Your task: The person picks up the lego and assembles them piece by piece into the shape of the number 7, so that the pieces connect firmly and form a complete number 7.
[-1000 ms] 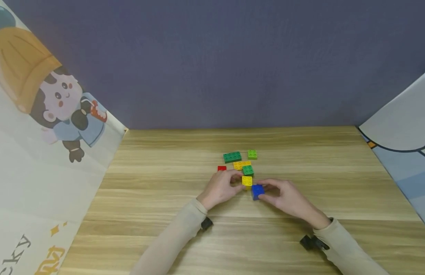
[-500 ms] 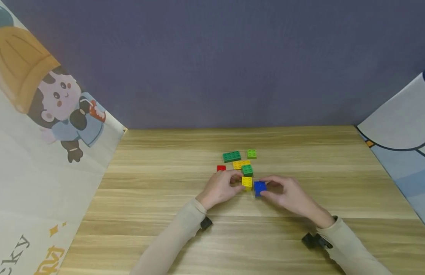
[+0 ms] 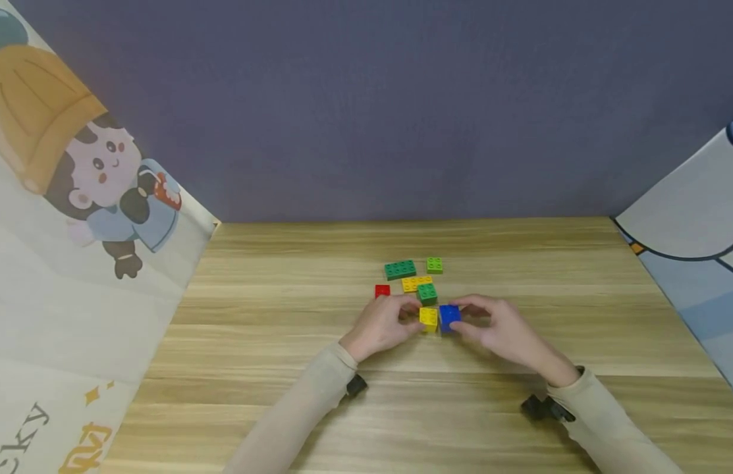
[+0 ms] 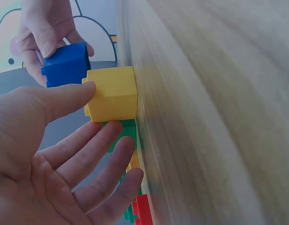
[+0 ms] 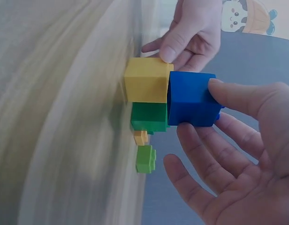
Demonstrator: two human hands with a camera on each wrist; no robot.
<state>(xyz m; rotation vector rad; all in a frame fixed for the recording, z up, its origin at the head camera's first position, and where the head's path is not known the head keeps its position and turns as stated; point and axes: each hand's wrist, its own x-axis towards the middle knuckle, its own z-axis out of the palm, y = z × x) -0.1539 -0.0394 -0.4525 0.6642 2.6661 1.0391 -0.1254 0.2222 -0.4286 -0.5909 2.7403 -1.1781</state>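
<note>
My left hand (image 3: 382, 324) pinches a yellow building brick (image 3: 428, 318) with studs, thumb on the near side and fingertips on the far side. The brick stands on the table. In my right hand (image 3: 501, 330) is a blue building brick (image 3: 450, 318), pinched between thumb and fingers. It is raised off the table, just right of the yellow brick, as the right wrist view shows the blue brick (image 5: 192, 99) farther from the tabletop than the yellow brick (image 5: 147, 79). A green brick (image 3: 427, 293) stands right behind the yellow one.
Behind the hands lie a long yellow brick (image 3: 415, 284), a long dark green brick (image 3: 400, 269) and a light green brick (image 3: 434, 265). A red brick (image 3: 382, 289) sits behind my left hand. The wooden table (image 3: 271, 283) ends at a dark back panel (image 3: 402, 118).
My right hand has moved the blue brick away from me and slightly right, level with the yellow one. The yellow brick has shifted slightly toward me and right.
</note>
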